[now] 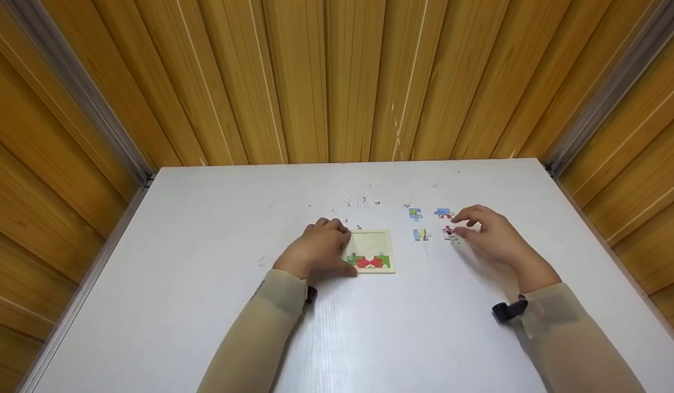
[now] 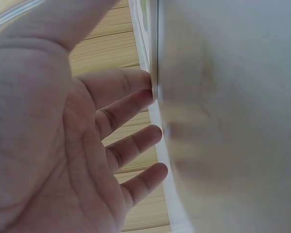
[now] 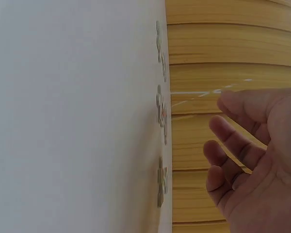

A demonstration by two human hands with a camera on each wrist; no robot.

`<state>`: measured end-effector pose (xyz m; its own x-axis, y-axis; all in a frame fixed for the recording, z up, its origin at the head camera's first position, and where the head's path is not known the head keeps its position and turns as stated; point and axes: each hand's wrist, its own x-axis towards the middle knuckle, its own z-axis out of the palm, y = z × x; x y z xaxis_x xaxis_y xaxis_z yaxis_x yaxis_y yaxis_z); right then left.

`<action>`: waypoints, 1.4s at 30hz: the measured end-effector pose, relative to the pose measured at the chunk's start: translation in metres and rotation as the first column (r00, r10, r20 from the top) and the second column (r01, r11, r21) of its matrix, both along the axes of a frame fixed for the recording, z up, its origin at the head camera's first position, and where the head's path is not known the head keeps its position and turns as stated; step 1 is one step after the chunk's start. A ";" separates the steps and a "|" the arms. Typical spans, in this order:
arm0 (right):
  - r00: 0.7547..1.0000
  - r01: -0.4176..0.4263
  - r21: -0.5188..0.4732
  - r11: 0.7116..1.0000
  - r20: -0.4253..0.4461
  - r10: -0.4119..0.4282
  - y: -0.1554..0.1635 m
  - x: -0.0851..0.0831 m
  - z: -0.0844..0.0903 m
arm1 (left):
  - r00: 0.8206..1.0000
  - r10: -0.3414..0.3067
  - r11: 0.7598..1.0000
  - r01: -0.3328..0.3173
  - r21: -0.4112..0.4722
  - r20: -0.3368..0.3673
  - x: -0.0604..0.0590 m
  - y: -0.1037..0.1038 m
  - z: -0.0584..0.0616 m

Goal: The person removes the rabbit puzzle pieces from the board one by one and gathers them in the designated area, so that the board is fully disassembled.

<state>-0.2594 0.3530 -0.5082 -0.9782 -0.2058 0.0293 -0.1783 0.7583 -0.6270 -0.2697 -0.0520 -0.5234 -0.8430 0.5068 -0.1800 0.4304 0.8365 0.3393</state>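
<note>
The puzzle tray [image 1: 373, 251] lies mid-surface with only its near row filled, red and green; the rest of the board is bare. Four loose pieces wait to its right: two far ones [image 1: 416, 214] [image 1: 443, 213], a striped piece [image 1: 421, 234], and a pink piece [image 1: 450, 233]. The left hand [image 1: 317, 250] rests relaxed on the white surface [image 1: 206, 284], its fingertips [image 2: 148, 94] pressing the tray's left edge. The right hand [image 1: 492, 233] hovers loosely open at the pink piece, fingertips at it, gripping nothing as far as shows.
</note>
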 end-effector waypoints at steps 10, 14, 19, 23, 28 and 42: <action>0.994 -0.108 -0.089 0.990 0.016 0.110 -0.061 -0.003 0.016 | 1.000 0.001 1.000 -0.001 0.009 -0.012 -0.001 0.008 0.003; 0.983 -0.182 -0.110 0.977 -0.017 0.181 -0.088 -0.002 0.021 | 1.000 -0.006 1.000 0.006 0.008 -0.012 0.001 0.010 0.002; 0.971 -0.239 -0.148 0.960 -0.028 0.238 -0.117 0.000 0.026 | 1.000 -0.001 0.999 0.001 0.035 -0.010 0.003 0.009 0.001; 0.963 -0.265 -0.183 0.947 0.007 0.270 -0.138 0.002 0.026 | 1.000 0.005 0.999 -0.004 0.044 -0.018 0.002 0.007 0.002; 0.954 -0.267 -0.222 0.938 0.079 0.290 -0.157 0.004 0.014 | 1.000 0.017 0.998 -0.017 0.056 0.003 0.001 0.004 0.000; 0.934 -0.234 -0.295 0.926 0.197 0.299 -0.170 0.004 -0.020 | 1.000 -0.001 0.999 0.001 0.050 -0.013 0.001 0.004 0.000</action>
